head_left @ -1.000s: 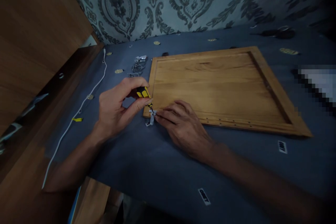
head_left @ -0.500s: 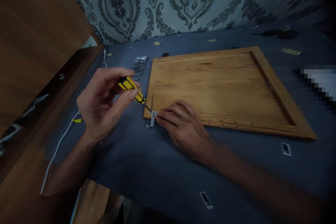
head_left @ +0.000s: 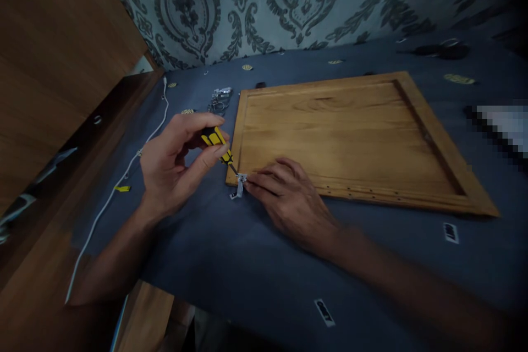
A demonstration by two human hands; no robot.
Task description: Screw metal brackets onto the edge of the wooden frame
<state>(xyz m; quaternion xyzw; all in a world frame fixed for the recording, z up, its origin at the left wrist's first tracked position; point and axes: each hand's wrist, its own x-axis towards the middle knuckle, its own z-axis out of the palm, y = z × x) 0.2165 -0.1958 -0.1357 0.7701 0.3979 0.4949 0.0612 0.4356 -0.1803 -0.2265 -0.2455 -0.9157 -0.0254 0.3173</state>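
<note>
A yellow-and-black screwdriver (head_left: 216, 142) is pinched between the thumb and fingers of my left hand (head_left: 171, 168). It leans over, and its tip meets a metal hinge (head_left: 240, 186) at the near left corner of a framed wooden door panel (head_left: 330, 132). Part of the hinge sticks out past the panel's near edge. My right hand (head_left: 293, 206) lies over that edge, its fingers together and the fingertips holding the hinge from the right. Those fingertips partly cover the hinge. Several small dark holes run along the panel's near rail.
Beyond the panel's left edge lie more metal hinges (head_left: 220, 100) on the dark blue cloth (head_left: 247, 264). A white cable (head_left: 99, 217) runs along the left side. Scissors-like dark tool (head_left: 445, 50) lies far right. A patterned upholstered surface (head_left: 247, 5) rises behind.
My left hand has shifted right and slightly down, and the screwdriver stands a little steeper. Its tip remains at the hinge. My right hand and the panel have hardly moved.
</note>
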